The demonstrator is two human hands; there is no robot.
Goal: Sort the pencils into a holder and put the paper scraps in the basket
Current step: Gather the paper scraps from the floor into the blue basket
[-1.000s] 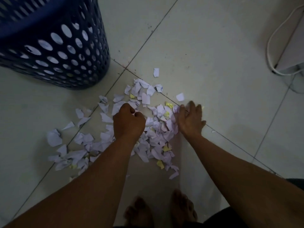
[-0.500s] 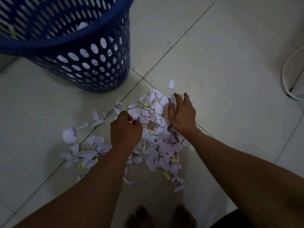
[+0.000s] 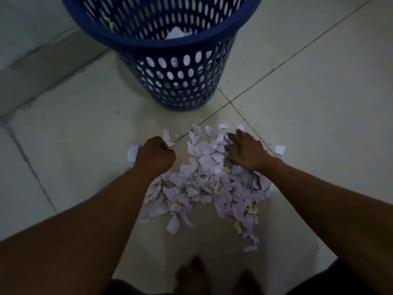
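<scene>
A heap of white, pale purple and yellow paper scraps (image 3: 204,184) lies on the tiled floor. My left hand (image 3: 156,155) is closed in a fist at the heap's left edge, knuckles on the floor; I see nothing inside it. A white scrap (image 3: 132,152) sticks out just beside it. My right hand (image 3: 246,152) lies flat, fingers apart, on the heap's upper right part. The blue perforated basket (image 3: 180,81) stands upright just beyond the heap, with a few scraps inside. No pencils or holder are in view.
One loose scrap (image 3: 279,149) lies to the right of my right hand. My bare feet (image 3: 214,275) are at the bottom, close to the heap. A wall base (image 3: 42,67) runs along the upper left. Tile joints cross beside the basket.
The scattered scraps on the left have been drawn in, and the heap is tighter between my hands. The view has swung, so the basket now sits at top centre.
</scene>
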